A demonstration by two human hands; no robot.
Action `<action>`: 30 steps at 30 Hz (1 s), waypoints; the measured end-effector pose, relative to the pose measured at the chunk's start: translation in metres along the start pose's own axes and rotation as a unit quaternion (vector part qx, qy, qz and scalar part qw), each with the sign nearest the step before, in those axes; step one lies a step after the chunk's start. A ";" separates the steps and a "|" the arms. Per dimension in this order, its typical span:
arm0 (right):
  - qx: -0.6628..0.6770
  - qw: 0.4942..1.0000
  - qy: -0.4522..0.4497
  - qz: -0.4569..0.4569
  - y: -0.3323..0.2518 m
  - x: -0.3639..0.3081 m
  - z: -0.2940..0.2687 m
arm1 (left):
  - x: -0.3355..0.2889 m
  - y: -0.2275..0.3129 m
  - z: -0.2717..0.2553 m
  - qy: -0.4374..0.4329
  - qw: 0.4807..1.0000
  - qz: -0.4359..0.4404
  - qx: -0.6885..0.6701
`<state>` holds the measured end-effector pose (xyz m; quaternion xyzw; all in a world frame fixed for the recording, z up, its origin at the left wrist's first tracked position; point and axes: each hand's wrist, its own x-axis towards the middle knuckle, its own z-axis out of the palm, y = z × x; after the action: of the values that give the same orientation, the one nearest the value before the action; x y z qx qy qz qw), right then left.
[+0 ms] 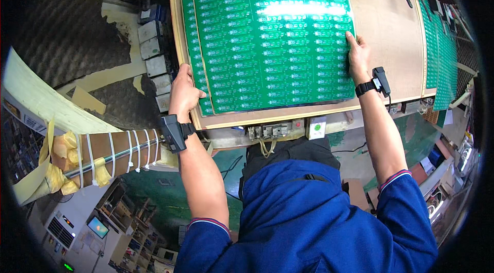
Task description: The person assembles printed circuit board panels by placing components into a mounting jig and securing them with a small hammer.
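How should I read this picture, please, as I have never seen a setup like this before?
There is no robot here: the bare hands belong to the person wearing the camera. It sits on their head and looks down through a wide fisheye lens, so straight edges bend near the rim. Each wrist carries a strapped black device. In front lies a large green circuit sheet on a pale brown board. The left hand is at the sheet's lower left edge, the right hand at its right edge; how firmly either grips, I cannot tell. More green sheets show at the far right.
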<state>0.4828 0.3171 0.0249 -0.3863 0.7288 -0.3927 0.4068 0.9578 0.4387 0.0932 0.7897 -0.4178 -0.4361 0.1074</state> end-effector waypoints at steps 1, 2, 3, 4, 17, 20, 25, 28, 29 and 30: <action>-0.022 1.000 -0.001 -0.005 0.001 0.001 -0.001 | 0.000 0.000 0.000 -0.001 1.000 -0.001 0.000; -0.044 0.999 -0.002 -0.011 0.002 0.001 -0.002 | 0.000 0.000 0.000 -0.006 1.000 0.002 -0.024; -0.044 0.999 -0.002 -0.011 0.004 0.001 -0.002 | 0.002 0.000 0.000 -0.010 0.999 0.006 -0.049; -0.045 0.999 0.007 -0.019 0.006 0.001 -0.001 | 0.003 0.000 0.001 -0.010 0.999 0.007 -0.048; -0.049 0.998 0.024 -0.008 0.004 0.003 0.001 | 0.006 -0.012 0.004 -0.012 1.000 0.001 -0.017; -0.074 0.997 0.023 -0.019 0.015 0.012 -0.009 | 0.004 -0.005 0.004 -0.006 0.999 0.021 -0.028; -0.147 0.987 0.044 -0.058 -0.006 -0.011 0.000 | 0.009 -0.028 0.016 0.019 0.998 0.038 -0.039; -0.149 0.986 0.062 -0.037 0.001 -0.011 0.013 | 0.012 -0.048 0.018 -0.003 0.984 0.048 -0.173; -0.134 0.986 0.087 -0.045 0.005 -0.010 0.017 | 0.012 -0.051 0.021 0.007 0.974 0.050 -0.221; -0.174 0.980 0.091 -0.043 0.009 -0.007 0.017 | 0.012 -0.052 0.021 -0.004 0.968 0.048 -0.246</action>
<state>0.4984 0.3223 0.0131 -0.4448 0.8027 -0.3105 0.2480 0.9742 0.4661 0.0455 0.7160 -0.3354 -0.5234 0.3177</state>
